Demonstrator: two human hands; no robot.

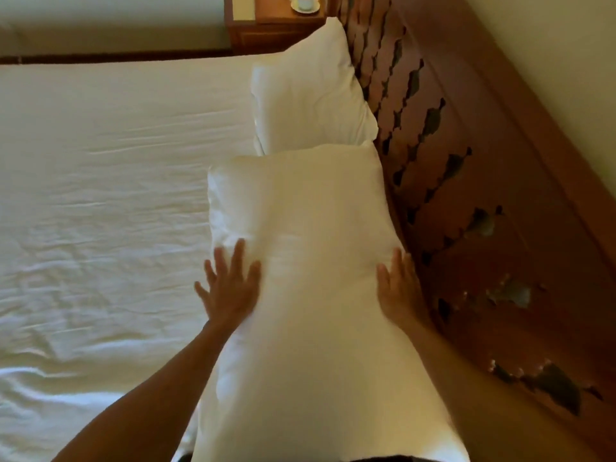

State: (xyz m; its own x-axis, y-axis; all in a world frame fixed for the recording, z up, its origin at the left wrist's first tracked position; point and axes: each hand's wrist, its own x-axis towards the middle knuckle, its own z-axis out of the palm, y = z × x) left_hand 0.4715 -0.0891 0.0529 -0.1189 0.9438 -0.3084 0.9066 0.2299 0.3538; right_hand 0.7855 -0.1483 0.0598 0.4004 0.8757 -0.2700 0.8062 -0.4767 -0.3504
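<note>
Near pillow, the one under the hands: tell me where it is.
In the head view the near pillow is mid-frame, left of the wooden headboard, between the left hand and right hand, with the second pillow just beyond it.

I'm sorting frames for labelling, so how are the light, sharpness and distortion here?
Head view: dim, warm light; the whole frame is soft, with the left hand and right hand smeared at the fingers against the near pillow; the sheet goes bluish-white at lower left; the wide lens slants the headboard; the cup at the top is too blurred for detail.
</note>
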